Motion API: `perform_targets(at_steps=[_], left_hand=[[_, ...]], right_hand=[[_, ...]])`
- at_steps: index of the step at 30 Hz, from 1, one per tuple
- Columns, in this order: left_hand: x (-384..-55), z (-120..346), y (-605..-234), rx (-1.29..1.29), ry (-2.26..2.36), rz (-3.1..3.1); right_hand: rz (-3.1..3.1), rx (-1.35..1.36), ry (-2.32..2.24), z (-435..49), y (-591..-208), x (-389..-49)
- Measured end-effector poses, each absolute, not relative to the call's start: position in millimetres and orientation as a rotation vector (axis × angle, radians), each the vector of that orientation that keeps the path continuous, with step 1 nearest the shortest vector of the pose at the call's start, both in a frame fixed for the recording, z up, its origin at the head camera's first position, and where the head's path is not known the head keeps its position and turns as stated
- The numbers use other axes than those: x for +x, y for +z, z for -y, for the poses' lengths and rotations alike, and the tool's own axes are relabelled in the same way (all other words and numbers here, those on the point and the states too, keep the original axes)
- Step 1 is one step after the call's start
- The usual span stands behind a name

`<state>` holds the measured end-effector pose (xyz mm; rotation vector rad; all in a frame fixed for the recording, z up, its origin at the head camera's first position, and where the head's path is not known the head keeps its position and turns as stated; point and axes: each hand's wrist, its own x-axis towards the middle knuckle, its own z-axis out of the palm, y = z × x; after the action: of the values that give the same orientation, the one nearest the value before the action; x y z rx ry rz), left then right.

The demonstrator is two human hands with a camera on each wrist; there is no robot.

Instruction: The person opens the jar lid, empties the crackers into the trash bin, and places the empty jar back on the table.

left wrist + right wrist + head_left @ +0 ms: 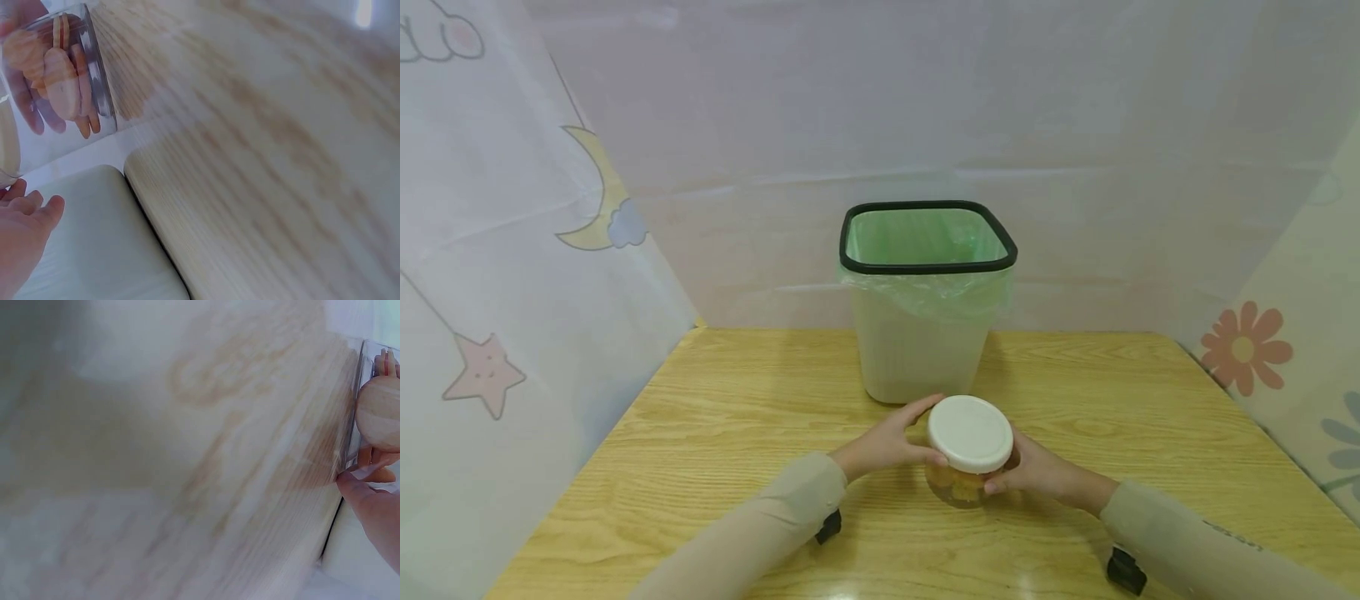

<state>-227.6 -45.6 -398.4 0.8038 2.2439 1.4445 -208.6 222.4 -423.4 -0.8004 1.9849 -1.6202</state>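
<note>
A clear jar [955, 487] with a round white lid [970, 433] is between both hands, in front of the bin. Through its wall show several round cookies [62, 81], some in sandwiched pairs; a few also show in the right wrist view. My left hand [891, 437] grips the lid's left side, thumb in front and fingers behind. In the left wrist view its fingertips touch the lid's rim. My right hand [1030, 467] holds the jar's right side, with its thumb low on the clear wall. Whether the jar's base touches the table I cannot tell.
A pale bin [917, 342] with a black rim [928, 269] and a green liner bag [925, 237] stands just behind the jar. The wooden table [737, 392] meets a light cloth backdrop [760, 167] behind. Printed cloth hangs at both sides.
</note>
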Motion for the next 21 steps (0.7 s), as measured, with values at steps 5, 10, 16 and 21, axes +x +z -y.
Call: perform_targets(at_steps=[5,10,16,21], left_hand=[[-225.4,44.7,-398.7,0.804,1.434,-2.273],[-222.7,43.5,-398.9,0.779,1.442,-2.297],[-220.4,41.4,-400.1,0.752,1.465,-2.321],[-219.3,40.4,-400.7,0.757,1.472,-2.341]], right_hand=[[-1.989,-0.801,-1.626,-222.2,-424.0,-209.3],[-2.001,-0.802,-1.64,-221.7,-426.5,-210.6],[-1.994,-0.801,-1.648,-221.7,-427.6,-211.0],[-1.986,-0.792,-1.647,-221.8,-426.9,-210.9]])
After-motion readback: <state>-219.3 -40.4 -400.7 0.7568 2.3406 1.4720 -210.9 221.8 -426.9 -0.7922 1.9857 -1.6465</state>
